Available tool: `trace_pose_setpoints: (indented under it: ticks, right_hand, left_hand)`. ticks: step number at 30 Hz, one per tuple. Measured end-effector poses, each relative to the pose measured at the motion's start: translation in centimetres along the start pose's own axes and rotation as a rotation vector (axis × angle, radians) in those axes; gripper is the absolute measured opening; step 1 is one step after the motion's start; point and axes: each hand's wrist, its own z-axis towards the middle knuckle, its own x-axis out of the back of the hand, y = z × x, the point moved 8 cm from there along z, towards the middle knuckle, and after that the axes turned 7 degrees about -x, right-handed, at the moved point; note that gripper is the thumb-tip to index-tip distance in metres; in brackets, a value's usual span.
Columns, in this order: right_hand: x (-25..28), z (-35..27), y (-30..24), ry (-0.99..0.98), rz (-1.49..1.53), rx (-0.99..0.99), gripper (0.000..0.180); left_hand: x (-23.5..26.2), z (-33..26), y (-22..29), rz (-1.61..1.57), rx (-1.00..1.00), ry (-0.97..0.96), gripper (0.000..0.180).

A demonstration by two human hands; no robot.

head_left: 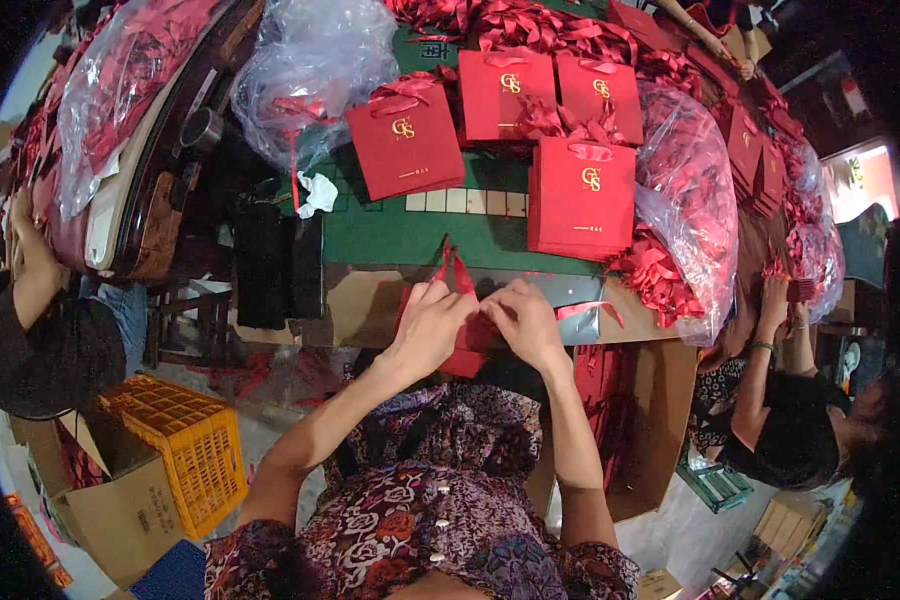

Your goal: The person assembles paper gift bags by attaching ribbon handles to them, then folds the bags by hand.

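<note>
Green-topped table (440, 235) crowded w/ stacked red gift bags (406, 141) and loose ribbon, yellow crate (185, 450) on floor at left; left hand (428, 322) and right hand (522, 318) both pinch red bag (467, 340) at table's near edge, ribbon handle (453, 268) sticking up — risk: ribbon slips out if pinch loosens.

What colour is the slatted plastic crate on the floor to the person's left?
The slatted plastic crate is yellow-orange, seen best in the head view.

Four flat red bag stacks (406, 140); one yellow crate (185, 440)
</note>
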Motion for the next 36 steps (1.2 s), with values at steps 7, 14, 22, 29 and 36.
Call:
trace_pose_setpoints:
  ticks: [7, 14, 22, 29, 36]
  right_hand:
    - [-0.6, 1.3, 2.1, -0.302, 0.109, -0.167, 0.013]
    - [-2.4, 1.2, 4.2, -0.062, 0.43, -0.236, 0.013]
    - [0.8, 0.9, 4.0, 0.177, 0.272, -0.265, 0.021]
    - [2.6, -4.0, 5.9, 0.151, 0.401, -0.483, 0.034]
    - [-5.1, -6.3, 6.7, -0.172, 1.128, -0.752, 0.036]
  left_hand:
    - [0.8, 0.6, 2.5, 0.228, -0.219, 0.033, 0.024]
    - [1.5, 1.4, 1.8, 0.177, -0.196, 0.039, 0.019]
    - [1.2, 1.2, 1.0, 0.116, -0.109, 0.009, 0.018]
    - [2.4, 0.6, -3.2, 0.035, 0.138, 0.113, 0.022]
    - [2.0, 1.3, -2.0, -0.08, 0.103, 0.057, 0.021]
